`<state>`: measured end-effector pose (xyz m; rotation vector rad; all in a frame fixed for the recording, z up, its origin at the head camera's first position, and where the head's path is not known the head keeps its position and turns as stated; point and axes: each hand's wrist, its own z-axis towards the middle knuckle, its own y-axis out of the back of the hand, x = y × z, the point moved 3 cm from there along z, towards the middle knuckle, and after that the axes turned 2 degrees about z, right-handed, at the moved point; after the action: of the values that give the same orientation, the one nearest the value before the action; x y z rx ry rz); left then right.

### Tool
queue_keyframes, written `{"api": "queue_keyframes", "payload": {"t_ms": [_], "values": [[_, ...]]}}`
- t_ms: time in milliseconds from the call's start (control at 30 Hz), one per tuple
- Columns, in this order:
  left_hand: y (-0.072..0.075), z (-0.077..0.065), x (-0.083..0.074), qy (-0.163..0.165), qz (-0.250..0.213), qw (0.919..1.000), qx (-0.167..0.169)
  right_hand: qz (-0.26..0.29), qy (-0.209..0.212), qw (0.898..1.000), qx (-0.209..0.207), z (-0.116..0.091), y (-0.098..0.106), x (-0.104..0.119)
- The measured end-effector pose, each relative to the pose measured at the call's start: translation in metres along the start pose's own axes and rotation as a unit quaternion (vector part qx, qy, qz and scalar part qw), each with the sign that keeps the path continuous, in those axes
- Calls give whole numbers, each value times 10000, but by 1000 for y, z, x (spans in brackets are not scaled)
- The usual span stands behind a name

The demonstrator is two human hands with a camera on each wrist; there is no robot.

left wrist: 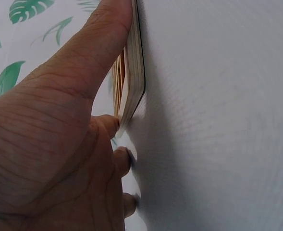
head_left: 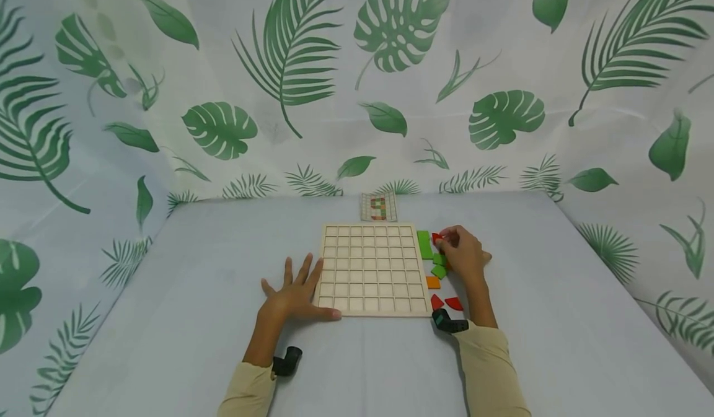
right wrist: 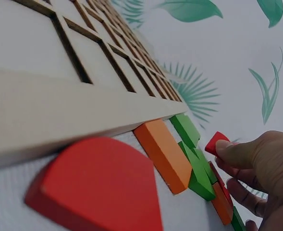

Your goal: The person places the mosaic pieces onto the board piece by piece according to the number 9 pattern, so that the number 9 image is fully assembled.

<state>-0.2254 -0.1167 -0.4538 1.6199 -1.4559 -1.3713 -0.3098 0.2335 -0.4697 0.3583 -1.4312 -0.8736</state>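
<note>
A wooden grid board (head_left: 370,274) lies flat with its squares bare. My left hand (head_left: 292,296) has its fingers spread around the board's near left corner; the thumb lies along the front edge, as the left wrist view also shows. Beyond the board's right side, my right hand (head_left: 465,253) pinches a small red block (right wrist: 212,144) between thumb and fingers. Beneath and beside that hand are green blocks (head_left: 439,272), a longer green block (head_left: 424,245) and an orange block (head_left: 433,282). The right palm and curled fingers partly hide other pieces.
Two red rounded blocks (head_left: 454,304) lie by the board's near right corner, one large in the right wrist view. Behind the board is a small pattern card (head_left: 366,209). A leaf-print cloth (head_left: 329,132) hangs behind the white table (head_left: 223,237). Black cameras (head_left: 287,361) sit on both wrists.
</note>
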Motion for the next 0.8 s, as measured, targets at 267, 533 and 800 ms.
{"api": "queue_keyframes", "payload": {"t_ms": [267, 533, 800], "values": [[0, 1, 0, 30, 13, 10000, -2, 211, -200, 9996, -48, 3, 1, 1], [0, 0, 0, 45, -13, 10000, -17, 426, -250, 9987, -152, 2, 5, 4], [-1, 1, 1, 51, -10, 10000, -2, 609, 25, 9977, -289, 2, 7, 5]]}}
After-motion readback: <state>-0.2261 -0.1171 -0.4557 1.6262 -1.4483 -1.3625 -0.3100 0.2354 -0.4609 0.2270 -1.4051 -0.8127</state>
